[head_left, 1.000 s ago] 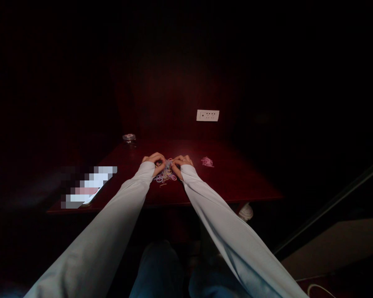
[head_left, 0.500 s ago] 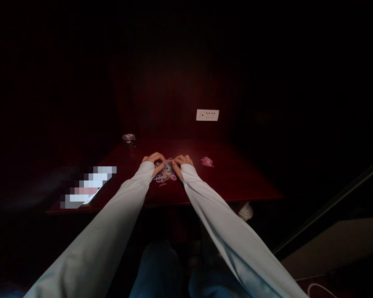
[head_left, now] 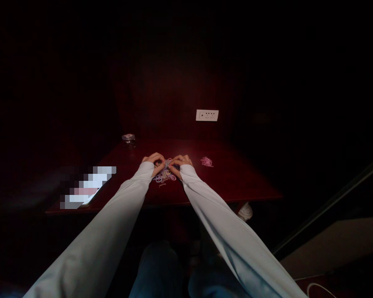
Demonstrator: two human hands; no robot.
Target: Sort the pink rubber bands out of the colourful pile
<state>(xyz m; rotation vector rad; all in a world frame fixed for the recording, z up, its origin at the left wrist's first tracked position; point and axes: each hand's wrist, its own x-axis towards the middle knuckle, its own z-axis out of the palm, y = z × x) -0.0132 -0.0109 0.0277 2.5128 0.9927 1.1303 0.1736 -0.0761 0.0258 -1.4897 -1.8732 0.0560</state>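
Observation:
A loose pile of small pastel rubber bands (head_left: 164, 176) lies on the dark red table (head_left: 230, 182). My left hand (head_left: 153, 161) and my right hand (head_left: 180, 162) meet over the pile's far side, fingers curled and pinched together on bands between them. What exactly the fingertips pinch is too small to tell apart. Both arms wear pale long sleeves. A smaller heap of pink bands (head_left: 207, 162) lies apart to the right of my right hand.
A small round lidded jar (head_left: 128, 139) stands at the table's far left. A blurred flat object (head_left: 87, 187) lies near the left front edge. A white socket plate (head_left: 207, 115) is on the wall behind. A white shoe (head_left: 245, 212) shows under the table.
My fingertips have drawn slightly closer together over the pile. Otherwise hands and bands stay in place.

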